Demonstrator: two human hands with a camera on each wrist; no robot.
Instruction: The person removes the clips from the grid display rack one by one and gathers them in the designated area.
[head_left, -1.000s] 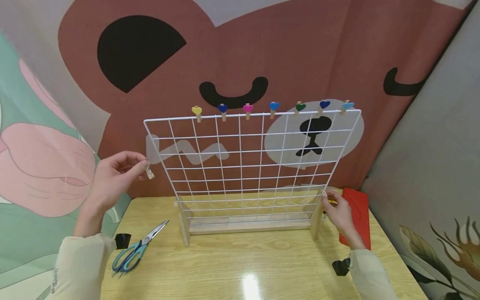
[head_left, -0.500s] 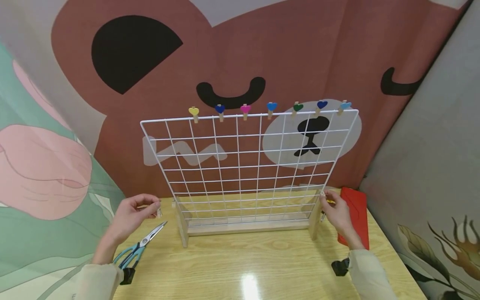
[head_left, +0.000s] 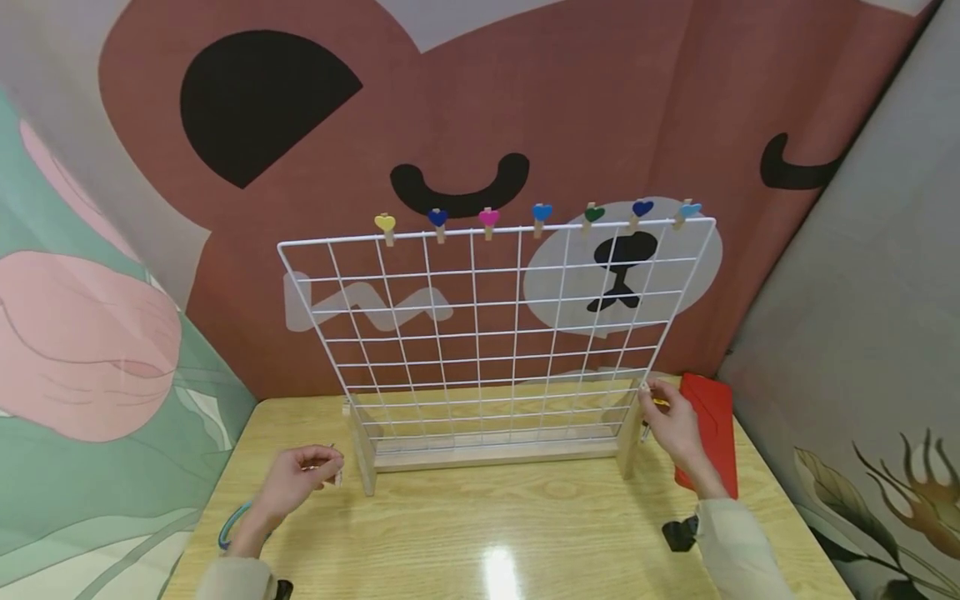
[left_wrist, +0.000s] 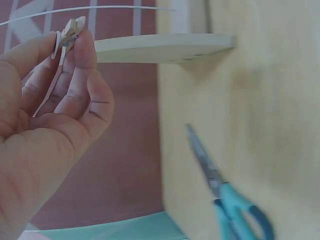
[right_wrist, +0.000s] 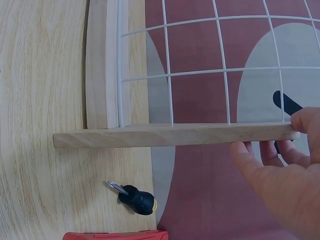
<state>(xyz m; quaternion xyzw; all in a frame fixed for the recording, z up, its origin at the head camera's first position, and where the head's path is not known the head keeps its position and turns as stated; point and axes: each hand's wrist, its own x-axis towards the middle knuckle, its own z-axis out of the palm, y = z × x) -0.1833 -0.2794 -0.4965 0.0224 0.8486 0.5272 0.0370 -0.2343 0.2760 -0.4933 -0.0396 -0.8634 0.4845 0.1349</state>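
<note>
My left hand (head_left: 296,479) pinches a small wooden clothespin (left_wrist: 70,32) between thumb and fingertips, low over the table and left of the wire grid rack. In the left wrist view the clothespin's end points up past the fingertips. The white wire grid (head_left: 330,241) stands upright in a wooden base (head_left: 495,458). Along its top bar sit several clothespins with coloured hearts, from a yellow one (head_left: 385,223) to a light blue one (head_left: 688,210). My right hand (head_left: 675,421) grips the top end of the base's right wooden upright (right_wrist: 175,136), thumb and fingers around it.
Scissors (left_wrist: 235,205) with teal handles lie on the table (head_left: 450,533), mostly behind my left hand in the head view. A stubby screwdriver (right_wrist: 136,200) lies right of the base. Beside it is a red flat pouch (head_left: 712,433). A printed curtain (head_left: 600,100) hangs behind.
My left hand has come down and to the right with the clothespin, from beside the grid to low over the table, now covering most of the scissors. My right hand has stayed on the upright.
</note>
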